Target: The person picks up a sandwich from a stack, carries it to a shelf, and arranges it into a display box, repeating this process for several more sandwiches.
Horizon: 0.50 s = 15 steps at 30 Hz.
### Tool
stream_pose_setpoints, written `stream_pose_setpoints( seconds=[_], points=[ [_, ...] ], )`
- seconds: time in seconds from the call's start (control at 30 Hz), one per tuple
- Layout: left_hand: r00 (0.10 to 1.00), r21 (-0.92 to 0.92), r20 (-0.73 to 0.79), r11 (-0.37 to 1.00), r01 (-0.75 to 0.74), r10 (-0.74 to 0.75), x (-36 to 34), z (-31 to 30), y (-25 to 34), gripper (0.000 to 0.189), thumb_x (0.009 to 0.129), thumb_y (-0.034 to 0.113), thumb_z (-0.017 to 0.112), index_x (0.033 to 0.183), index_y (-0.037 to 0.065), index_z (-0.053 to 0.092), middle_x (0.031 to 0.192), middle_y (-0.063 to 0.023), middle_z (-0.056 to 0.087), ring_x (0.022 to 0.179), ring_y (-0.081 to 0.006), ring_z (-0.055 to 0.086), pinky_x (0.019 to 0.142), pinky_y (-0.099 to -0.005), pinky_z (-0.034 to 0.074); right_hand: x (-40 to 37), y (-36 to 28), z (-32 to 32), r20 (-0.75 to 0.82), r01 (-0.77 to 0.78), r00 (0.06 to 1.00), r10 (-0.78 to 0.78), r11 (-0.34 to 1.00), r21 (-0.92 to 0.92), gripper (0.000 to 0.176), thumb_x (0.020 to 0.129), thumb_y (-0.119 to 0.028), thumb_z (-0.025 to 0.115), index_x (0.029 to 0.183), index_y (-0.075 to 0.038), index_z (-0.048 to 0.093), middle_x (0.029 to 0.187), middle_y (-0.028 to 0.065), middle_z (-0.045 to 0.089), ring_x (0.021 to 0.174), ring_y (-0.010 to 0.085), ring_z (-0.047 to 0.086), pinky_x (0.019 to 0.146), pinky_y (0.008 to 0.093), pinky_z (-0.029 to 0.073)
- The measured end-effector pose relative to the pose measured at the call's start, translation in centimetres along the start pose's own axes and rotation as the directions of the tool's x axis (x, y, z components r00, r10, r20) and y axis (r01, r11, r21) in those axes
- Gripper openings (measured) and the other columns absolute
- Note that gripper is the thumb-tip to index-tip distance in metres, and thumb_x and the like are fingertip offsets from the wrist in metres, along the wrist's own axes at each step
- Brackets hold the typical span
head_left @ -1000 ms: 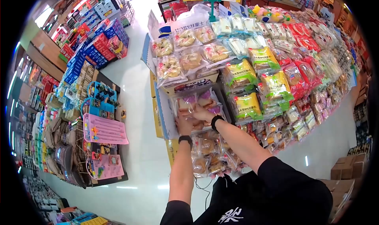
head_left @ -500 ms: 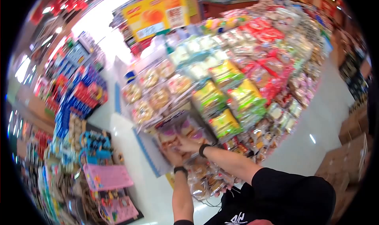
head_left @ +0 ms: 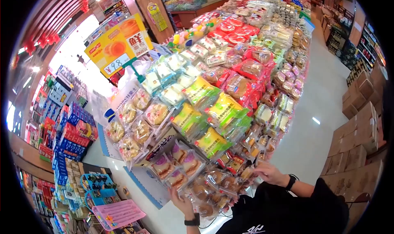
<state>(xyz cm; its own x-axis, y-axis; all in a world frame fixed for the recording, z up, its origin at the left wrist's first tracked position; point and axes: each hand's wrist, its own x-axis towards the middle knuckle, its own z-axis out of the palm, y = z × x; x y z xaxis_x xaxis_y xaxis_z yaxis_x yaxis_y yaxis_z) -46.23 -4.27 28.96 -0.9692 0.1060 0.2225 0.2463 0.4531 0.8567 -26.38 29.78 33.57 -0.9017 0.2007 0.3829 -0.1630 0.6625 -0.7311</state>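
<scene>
My left hand (head_left: 180, 202), fingers stretched and apart, rests at the near edge of an open box (head_left: 154, 155). Its fingertips are by a clear-wrapped sandwich bread (head_left: 177, 179), one of several in that box. Over at the right edge of the display, my right hand (head_left: 271, 173) has its fingers pinched at a small clear-wrapped pastry (head_left: 247, 173). Between the hands lie bagged round brown buns (head_left: 215, 177). Behind the box are yellow-green bread packs (head_left: 212, 142), and to its left, wrapped topped buns (head_left: 141, 129).
A yellow price sign (head_left: 119, 45) stands at the back left of the display. Red bread packs (head_left: 240, 86) lie farther back. Cardboard boxes (head_left: 355, 139) are stacked across the aisle on the right. A pink tray (head_left: 119, 214) is at lower left.
Both hands have come out of the sandwich bread box. The left drew back to its near edge; the right moved right to the small pastries. The view has shifted and sharpened.
</scene>
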Motion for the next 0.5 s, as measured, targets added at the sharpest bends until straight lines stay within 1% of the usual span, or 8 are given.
stream_pose_setpoints(
  seconds=[0.07,0.1,0.17,0.2,0.27,0.33,0.43,0.5],
  points=[
    [0.981,-0.048,-0.179,0.996,-0.08,0.071,-2.5,-0.1,1.0,0.035,0.069,-0.012,0.043,0.1,-0.001,0.054,0.12,-0.0207,0.049,0.113,-0.0358,0.049,0.098,-0.0401,0.038,-4.2,1.4,-1.2,-0.095,-0.258,0.964,0.248,0.961,-0.101,0.017,0.082,0.002,0.06,0.096,-0.005,0.065,0.086,0.0117,0.062,0.078,0.0281,0.061,0.07,0.0369,0.05],
    [0.982,-0.044,-0.174,0.996,-0.079,0.071,-3.7,-0.3,1.8,0.035,0.069,-0.012,0.043,0.1,-0.001,0.054,0.12,-0.0207,0.049,0.113,-0.0358,0.049,0.098,-0.0401,0.038,-7.1,3.0,-1.5,-0.145,-0.335,0.937,0.317,0.934,-0.121,0.015,0.083,0.001,0.059,0.095,-0.005,0.065,0.086,0.0124,0.063,0.078,0.029,0.061,0.07,0.0373,0.05],
    [0.965,0.085,-0.213,0.987,-0.137,0.152,-5.7,-0.3,3.0,0.019,0.071,-0.01,0.045,0.085,0.001,0.051,0.102,-0.016,0.052,0.095,-0.0304,0.053,0.084,-0.0375,0.043,-12.0,4.6,-2.2,-0.217,-0.489,0.862,0.457,0.863,-0.126,0.013,0.084,0.0,0.058,0.094,-0.005,0.064,0.085,0.0135,0.063,0.077,0.0307,0.06,0.069,0.038,0.049],
    [0.966,0.085,-0.207,0.986,-0.142,0.157,-6.5,0.2,2.8,0.019,0.071,-0.01,0.045,0.085,0.001,0.051,0.102,-0.016,0.052,0.095,-0.0304,0.053,0.084,-0.0375,0.043,-13.8,4.7,-2.7,-0.234,-0.562,0.817,0.527,0.818,-0.119,0.012,0.084,0.0,0.058,0.093,-0.004,0.064,0.084,0.0139,0.062,0.077,0.0314,0.06,0.068,0.0382,0.048],
    [0.958,-0.079,-0.253,0.984,-0.159,0.135,-8.2,1.5,2.4,0.016,0.071,-0.01,0.047,0.082,0.002,0.05,0.093,-0.0131,0.051,0.089,-0.0284,0.052,0.08,-0.0361,0.043,-17.6,5.4,-3.3,-0.254,-0.597,0.794,0.552,0.785,-0.163,0.012,0.084,0.0,0.057,0.093,-0.004,0.064,0.083,0.0137,0.063,0.076,0.0308,0.061,0.067,0.0373,0.048],
    [0.972,-0.048,-0.198,0.989,-0.138,0.126,-8.8,2.0,4.1,0.014,0.073,-0.009,0.049,0.082,0.002,0.051,0.094,-0.013,0.051,0.091,-0.0287,0.052,0.081,-0.0366,0.043,-21.6,5.9,-3.4,-0.268,-0.63,0.772,0.576,0.748,-0.21,0.012,0.085,0.001,0.056,0.092,-0.003,0.064,0.083,0.0136,0.063,0.075,0.0301,0.061,0.065,0.0365,0.048],
    [0.98,-0.037,-0.149,0.99,-0.136,0.129,-9.3,2.7,4.5,0.012,0.074,-0.008,0.05,0.081,0.002,0.052,0.094,-0.0126,0.051,0.091,-0.0287,0.052,0.082,-0.0366,0.043,-26.5,7.7,-2.6,-0.329,-0.679,0.73,0.599,0.689,-0.252,0.009,0.085,0.0,0.055,0.087,-0.003,0.063,0.084,0.016,0.061,0.078,0.0344,0.059,0.069,0.0391,0.048],
    [0.972,0.015,-0.107,0.977,-0.211,0.211,-9.3,2.5,4.6,0.014,0.074,-0.008,0.047,0.084,0.002,0.05,0.1,-0.0121,0.047,0.09,-0.0255,0.05,0.078,-0.0314,0.043,-28.8,8.5,-1.8,-0.318,-0.691,0.72,0.617,0.682,-0.239,0.009,0.085,0.0,0.055,0.087,-0.003,0.063,0.084,0.0161,0.06,0.078,0.0346,0.059,0.069,0.0393,0.048]
  ],
)
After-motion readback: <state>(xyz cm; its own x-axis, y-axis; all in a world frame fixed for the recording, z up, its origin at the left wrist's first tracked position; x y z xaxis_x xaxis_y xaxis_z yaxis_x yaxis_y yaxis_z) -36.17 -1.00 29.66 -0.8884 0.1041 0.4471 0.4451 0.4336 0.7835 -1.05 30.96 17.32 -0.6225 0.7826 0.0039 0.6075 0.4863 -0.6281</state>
